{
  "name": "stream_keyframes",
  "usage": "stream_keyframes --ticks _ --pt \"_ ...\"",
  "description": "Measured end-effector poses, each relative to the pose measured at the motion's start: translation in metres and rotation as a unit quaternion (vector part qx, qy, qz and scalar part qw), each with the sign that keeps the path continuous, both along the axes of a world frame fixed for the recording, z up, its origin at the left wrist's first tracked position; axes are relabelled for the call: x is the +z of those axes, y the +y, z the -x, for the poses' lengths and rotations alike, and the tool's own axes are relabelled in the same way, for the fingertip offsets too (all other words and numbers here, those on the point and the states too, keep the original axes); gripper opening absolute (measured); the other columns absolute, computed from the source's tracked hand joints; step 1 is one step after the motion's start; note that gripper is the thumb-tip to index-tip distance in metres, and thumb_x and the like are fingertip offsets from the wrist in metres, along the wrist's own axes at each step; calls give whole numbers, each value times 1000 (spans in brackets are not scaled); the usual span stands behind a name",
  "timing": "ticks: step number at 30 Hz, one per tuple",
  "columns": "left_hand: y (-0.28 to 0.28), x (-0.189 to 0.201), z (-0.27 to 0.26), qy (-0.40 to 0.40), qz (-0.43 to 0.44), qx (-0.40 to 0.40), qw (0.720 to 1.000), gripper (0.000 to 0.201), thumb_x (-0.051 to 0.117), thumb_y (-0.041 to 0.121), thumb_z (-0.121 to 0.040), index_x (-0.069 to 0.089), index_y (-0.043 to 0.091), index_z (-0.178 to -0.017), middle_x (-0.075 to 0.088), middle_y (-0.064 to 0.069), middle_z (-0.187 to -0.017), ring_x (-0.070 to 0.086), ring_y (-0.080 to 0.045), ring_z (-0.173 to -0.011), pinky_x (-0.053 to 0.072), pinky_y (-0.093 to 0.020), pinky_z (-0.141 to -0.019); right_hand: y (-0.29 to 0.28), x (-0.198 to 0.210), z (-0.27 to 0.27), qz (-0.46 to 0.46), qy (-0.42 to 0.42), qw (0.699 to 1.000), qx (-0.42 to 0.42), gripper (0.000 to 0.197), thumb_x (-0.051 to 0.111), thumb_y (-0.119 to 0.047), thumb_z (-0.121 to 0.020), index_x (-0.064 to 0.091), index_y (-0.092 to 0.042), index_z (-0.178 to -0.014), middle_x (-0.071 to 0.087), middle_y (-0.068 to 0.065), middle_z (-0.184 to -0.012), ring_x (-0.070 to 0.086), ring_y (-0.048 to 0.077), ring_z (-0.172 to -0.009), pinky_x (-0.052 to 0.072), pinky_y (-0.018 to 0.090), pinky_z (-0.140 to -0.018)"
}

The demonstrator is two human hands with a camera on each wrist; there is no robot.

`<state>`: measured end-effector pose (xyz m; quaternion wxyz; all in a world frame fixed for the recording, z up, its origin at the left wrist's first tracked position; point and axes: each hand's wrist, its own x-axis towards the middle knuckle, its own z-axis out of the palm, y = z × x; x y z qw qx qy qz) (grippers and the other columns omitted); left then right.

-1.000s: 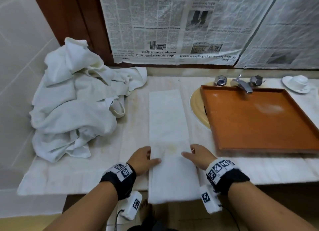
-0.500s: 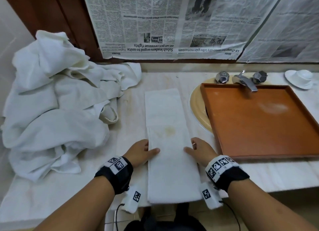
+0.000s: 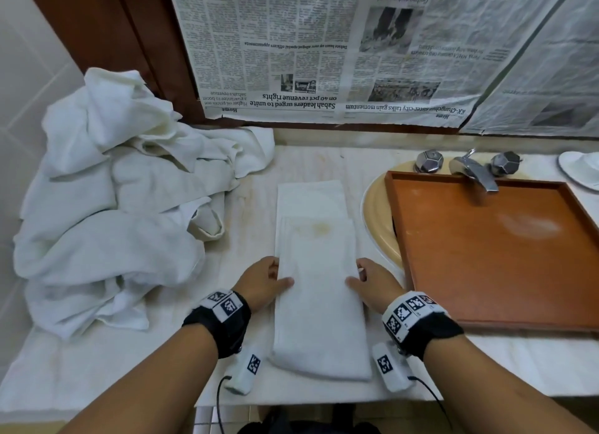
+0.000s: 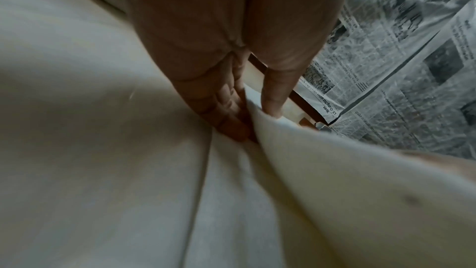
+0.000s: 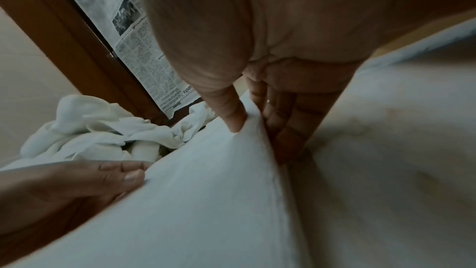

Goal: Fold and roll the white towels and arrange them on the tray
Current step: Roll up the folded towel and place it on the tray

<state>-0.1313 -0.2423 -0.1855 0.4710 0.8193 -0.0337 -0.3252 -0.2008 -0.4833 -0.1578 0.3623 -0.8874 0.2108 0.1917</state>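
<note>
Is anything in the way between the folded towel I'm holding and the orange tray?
Nothing visible: only bare marble counter and the sink's yellow rim separate the folded white towel from the empty orange wooden tray.

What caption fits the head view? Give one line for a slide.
Both hands, left hand and right hand, pinch the folded towel beside an empty tray.

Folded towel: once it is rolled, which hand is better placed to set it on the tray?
Right hand, probably. It pinches the folded towel's right edge, on the side nearest the tray; the left hand pinches the far edge and would have to cross over.
</note>
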Motion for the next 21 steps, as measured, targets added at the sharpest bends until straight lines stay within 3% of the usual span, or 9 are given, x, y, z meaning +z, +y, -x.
stream_keyframes --ticks 2,5,8,10,13,15,17,19,21 --pt "-1 5 2 -10 20 2 1000 31 71 21 -88 56 16 -114 70 -2 -102 68 -19 -95 55 -36 -90 -2 0 -2 1 -6 1000 13 11 57 -19 -97 53 -18 -107 52 -7 -82 53 16 -80 37 22 -65" --pt "-7 22 -4 39 186 77 979 38 73 16 -81 58 14 -116 72 -15 -104 69 -33 -96 56 -46 -88 -6 7 -11 -70 -95 992 -35 25 57 -17 -97 60 -16 -122 65 -2 -108 61 18 -103 46 28 -90" --pt "-14 37 -21 9 249 143 958 47 72 22 -78 57 19 -122 69 -18 -112 67 -36 -103 55 -51 -90 -10 14 -26 -141 -193 966 -102 27 54 -17 -98 64 -26 -122 72 -5 -105 68 17 -97 56 41 -91" --pt "-15 38 -30 -6 190 129 973 45 73 24 -83 55 21 -124 69 -11 -109 68 -29 -102 56 -46 -89 -11 15 -32 -135 -176 971 -94 33 54 -20 -98 59 -28 -130 70 -8 -99 67 14 -92 56 42 -90" --pt "-12 27 -27 32 54 33 997 44 72 24 -90 44 19 -124 63 2 -115 64 -17 -102 54 -28 -82 -9 14 -29 -34 -33 999 1 51 57 -24 -98 42 -22 -147 62 -7 -105 60 15 -98 43 24 -87" --pt "-9 12 -21 42 28 19 999 49 75 26 -86 47 15 -125 65 1 -120 65 -16 -104 56 -35 -88 -9 8 -25 -12 7 1000 16 53 58 -25 -98 41 -18 -148 60 -1 -117 57 17 -107 38 22 -87" --pt "-7 5 -15 19 25 48 998 48 77 27 -84 51 18 -124 70 0 -113 68 -16 -99 56 -41 -90 -9 4 -24 -21 -8 1000 2 49 59 -24 -97 46 -18 -144 56 -7 -104 54 14 -97 38 22 -84" --pt "-9 4 -14 2 1 53 999 44 75 28 -86 51 19 -121 70 1 -104 69 -16 -91 57 -38 -83 -11 1 -26 -29 -11 999 -8 45 59 -23 -97 48 -18 -141 52 -14 -92 53 13 -94 40 24 -83" --pt "-11 8 -15 27 -30 31 999 38 69 26 -91 47 15 -120 66 -3 -93 65 -18 -70 53 -31 -63 -12 1 -28 -36 7 999 -18 41 56 -20 -97 47 -19 -137 57 -9 -92 58 17 -89 47 29 -80"
